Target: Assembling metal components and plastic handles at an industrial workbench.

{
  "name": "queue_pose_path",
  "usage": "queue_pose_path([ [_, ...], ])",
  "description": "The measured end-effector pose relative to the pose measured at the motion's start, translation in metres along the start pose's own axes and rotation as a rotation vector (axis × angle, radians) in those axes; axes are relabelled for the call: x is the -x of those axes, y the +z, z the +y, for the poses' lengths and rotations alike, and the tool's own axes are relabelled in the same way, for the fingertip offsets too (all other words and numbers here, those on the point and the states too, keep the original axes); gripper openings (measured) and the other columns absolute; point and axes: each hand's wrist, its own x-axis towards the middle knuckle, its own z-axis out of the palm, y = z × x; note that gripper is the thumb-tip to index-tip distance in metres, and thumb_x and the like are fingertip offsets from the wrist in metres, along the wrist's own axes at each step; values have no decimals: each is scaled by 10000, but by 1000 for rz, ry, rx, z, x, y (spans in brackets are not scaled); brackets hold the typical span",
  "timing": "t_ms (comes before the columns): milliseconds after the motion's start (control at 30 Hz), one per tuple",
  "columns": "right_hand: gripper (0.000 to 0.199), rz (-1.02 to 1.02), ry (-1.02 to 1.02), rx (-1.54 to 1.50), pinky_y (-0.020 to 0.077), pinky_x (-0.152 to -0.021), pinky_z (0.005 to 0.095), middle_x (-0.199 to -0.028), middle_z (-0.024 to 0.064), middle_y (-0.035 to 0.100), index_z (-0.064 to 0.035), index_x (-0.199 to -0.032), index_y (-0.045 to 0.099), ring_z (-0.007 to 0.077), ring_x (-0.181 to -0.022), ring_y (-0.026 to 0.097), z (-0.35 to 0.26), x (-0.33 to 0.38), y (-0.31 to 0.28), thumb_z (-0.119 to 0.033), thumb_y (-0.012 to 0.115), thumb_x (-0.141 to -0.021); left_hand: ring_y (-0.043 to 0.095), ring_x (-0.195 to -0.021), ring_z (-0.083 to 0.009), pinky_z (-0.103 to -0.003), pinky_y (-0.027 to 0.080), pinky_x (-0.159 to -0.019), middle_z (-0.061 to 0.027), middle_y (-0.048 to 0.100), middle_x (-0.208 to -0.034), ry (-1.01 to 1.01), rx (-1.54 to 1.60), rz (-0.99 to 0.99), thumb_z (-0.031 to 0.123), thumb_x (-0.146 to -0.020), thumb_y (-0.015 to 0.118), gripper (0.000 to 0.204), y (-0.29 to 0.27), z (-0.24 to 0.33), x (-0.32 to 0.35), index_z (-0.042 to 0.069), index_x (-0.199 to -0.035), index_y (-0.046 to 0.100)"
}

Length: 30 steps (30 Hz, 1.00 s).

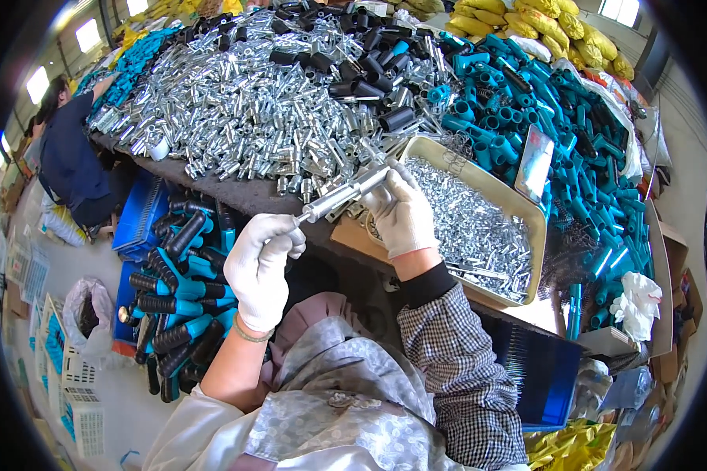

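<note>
Both gloved hands, the left hand (pixel 261 263) and the right hand (pixel 401 210), squeeze a shiny metal tube (pixel 344 195) held near the tray of small screws (pixel 479 228), and it might slip if fingers loosen.

White-gloved left hand (pixel 261 267), silver metal tube (pixel 344 194), teal plastic fittings (pixel 526 102), black-and-white checked sleeve (pixel 463 361), beige tray (pixel 536 235)

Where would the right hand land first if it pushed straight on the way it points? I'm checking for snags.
Likely the heap of silver metal tubes up the table; the right hand points there, though depth is unclear.
</note>
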Motion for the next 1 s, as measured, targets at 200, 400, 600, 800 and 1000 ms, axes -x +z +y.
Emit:
queue_pose_path([
  [200,363,24,-34,-83,643,-802,416,-1244,208,617,-1,-1349,436,318,-1054,681,-8,18,11,-83,540,-1012,606,-706,-152,-252,482,-609,-117,638,-875,106,-89,-43,144,-994,611,182,-1,5,-4,-36,-1012,633],
  [400,432,84,-88,-191,614,-905,425,-1343,224,558,-23,-1405,377,340,-1215,607,-31,76,-2,-96,554,-1017,632,-666,-217,-312,501,-593,-97,655,-776,140,-72,-130,183,-962,651,184,6,32,11,10,-905,638],
  [600,508,135,-177,-222,532,-1028,506,-1355,214,529,-32,-1475,329,363,-1246,574,-58,117,-36,-120,547,-1023,656,-700,-225,-310,526,-634,-112,678,-833,34,97,-336,160,-918,692,172,37,28,17,-2,-966,658],
  [800,524,214,-333,0,567,-997,421,-1345,200,530,-27,-1507,321,337,-1224,590,-63,150,-41,-128,528,-1036,654,-707,-188,-283,523,-626,-102,669,-829,16,99,-339,122,-956,653,141,58,26,17,-18,-969,647],
  [1000,356,290,-366,150,574,-973,423,-1232,175,606,66,-1353,477,240,-1106,645,-58,182,-31,-79,521,-1030,621,-656,-153,-260,498,-584,-95,642,-787,-592,621,-30,243,-1007,622,296,64,17,32,-52,-1030,615],
])
